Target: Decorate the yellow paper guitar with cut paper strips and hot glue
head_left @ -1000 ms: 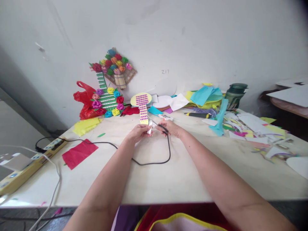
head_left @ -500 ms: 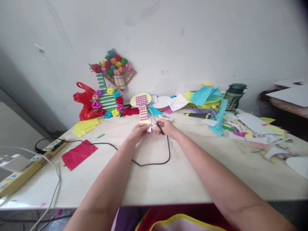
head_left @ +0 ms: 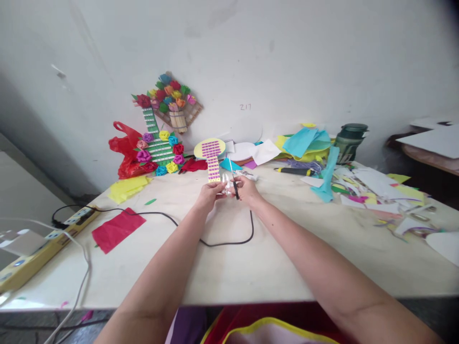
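My left hand is closed, thumb and fingers pinching a small white piece that looks like paper strips. In my right hand, just beside it, is a thin-bladed tool with a black handle. Its blade points away from me, and its exact kind is unclear. Right fingertips are close to the white piece; whether they touch it is hard to see. Just beyond my left fingers lies a yellow guitar-shaped paper craft with purple stripes, its narrow neck towards me.
A black cord loops beneath my forearms from the power strip. Red cloth-like paper lies left. Behind stand a flower-covered green craft and a red bag. Pliers, paper scraps and a bottle are right.
The tool in my right hand has turned, its blade more upright and its tip shifted right. The white piece now shows spread ends. My hands have moved only slightly.
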The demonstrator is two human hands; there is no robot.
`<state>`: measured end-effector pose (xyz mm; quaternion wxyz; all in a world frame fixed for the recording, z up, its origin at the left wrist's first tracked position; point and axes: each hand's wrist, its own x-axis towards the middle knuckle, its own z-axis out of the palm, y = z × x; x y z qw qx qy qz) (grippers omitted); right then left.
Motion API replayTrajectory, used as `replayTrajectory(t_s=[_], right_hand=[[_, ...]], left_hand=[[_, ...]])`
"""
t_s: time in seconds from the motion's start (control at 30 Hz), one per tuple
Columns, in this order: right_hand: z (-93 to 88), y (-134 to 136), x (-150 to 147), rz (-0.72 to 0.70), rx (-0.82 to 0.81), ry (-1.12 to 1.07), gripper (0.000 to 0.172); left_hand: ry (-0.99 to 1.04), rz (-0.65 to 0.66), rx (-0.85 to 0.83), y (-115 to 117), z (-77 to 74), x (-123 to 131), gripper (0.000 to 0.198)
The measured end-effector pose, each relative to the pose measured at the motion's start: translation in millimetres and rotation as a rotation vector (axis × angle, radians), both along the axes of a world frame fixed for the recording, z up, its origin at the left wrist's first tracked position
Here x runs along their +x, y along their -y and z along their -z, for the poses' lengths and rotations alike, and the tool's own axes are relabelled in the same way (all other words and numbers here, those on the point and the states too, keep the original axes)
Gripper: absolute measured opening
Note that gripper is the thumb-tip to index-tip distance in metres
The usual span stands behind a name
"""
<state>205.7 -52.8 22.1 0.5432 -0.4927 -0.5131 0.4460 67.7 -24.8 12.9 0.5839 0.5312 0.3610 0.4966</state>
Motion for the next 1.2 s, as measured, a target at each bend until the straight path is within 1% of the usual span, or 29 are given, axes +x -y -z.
replayTrajectory(t_s=[0.07, 0.13, 0.17, 0.23, 0.3, 0.33, 0.4, 0.53, 0.57, 0.6, 0.7, 0.77, 0.83, 0.9, 0.97, 1.13, 1.2], right_hand=[[0.3, -1.3, 1.4, -0.006, 0.003, -0.016, 0.030], [0.9, -2.7, 2.5, -0.023, 0.007, -0.038, 0.031], [1.3, -3.3, 3.0, -0.033, 0.008, -0.047, 0.032], [2.4, -4.2, 3.9, -0.059, 0.012, -0.058, 0.033], [3.6, -4.7, 4.7, -0.084, 0.020, -0.064, 0.035], [4.2, -4.7, 5.0, -0.095, 0.022, -0.063, 0.035], [5.2, -4.5, 5.4, -0.107, 0.023, -0.052, 0.036], [5.2, -3.2, 5.3, -0.102, 0.019, -0.018, 0.036], [4.8, -2.6, 5.1, -0.099, 0.016, -0.009, 0.036], [4.2, -1.9, 4.8, -0.097, 0.011, 0.000, 0.037], [2.1, 0.5, 3.8, -0.107, -0.001, 0.019, 0.038], [1.2, 1.6, 3.2, -0.124, 0.004, 0.014, 0.037], [1.0, 2.1, 2.9, -0.138, 0.016, -0.006, 0.035], [1.2, 2.2, 2.8, -0.146, 0.025, -0.027, 0.035], [1.3, 2.4, 3.0, -0.142, 0.022, -0.034, 0.035], [1.2, 3.1, 3.1, -0.117, -0.004, 0.011, 0.039], [1.6, 3.1, 2.5, -0.105, -0.009, 0.021, 0.040]], left_hand=[[-0.038, -0.114, 0.059, -5.6, -0.4, -5.6, 0.035], [-0.141, -0.270, 0.109, -12.3, -0.2, -15.4, 0.039], [-0.230, -0.365, 0.123, -15.5, 0.2, -21.4, 0.038], [-0.479, -0.576, 0.147, -20.6, 1.9, -34.2, 0.028], [-0.726, -0.707, 0.151, -23.3, 4.2, -45.3, 0.016], [-0.806, -0.734, 0.130, -23.8, 5.2, -49.5, 0.011], [-0.891, -0.760, 0.119, -23.6, 6.2, -54.2, 0.006], [-0.897, -0.829, 0.275, -20.0, 1.2, -48.8, 0.006], [-0.876, -0.819, 0.295, -18.4, -1.0, -44.7, 0.009], [-0.804, -0.775, 0.297, -16.3, -3.2, -39.7, 0.014], [-0.470, -0.402, 0.232, -8.2, -7.2, -22.7, 0.031], [-0.336, -0.175, 0.204, -2.3, -7.2, -12.6, 0.034], [-0.274, -0.059, 0.157, 2.5, -5.8, -5.7, 0.034], [-0.237, -0.024, 0.115, 5.2, -4.2, -2.2, 0.033], [-0.187, -0.023, 0.087, 5.7, -2.8, -1.2, 0.032], [0.016, -0.084, 0.014, 1.6, 0.3, -2.7, 0.030], [0.068, -0.098, -0.006, -0.2, 1.6, -3.2, 0.029]])
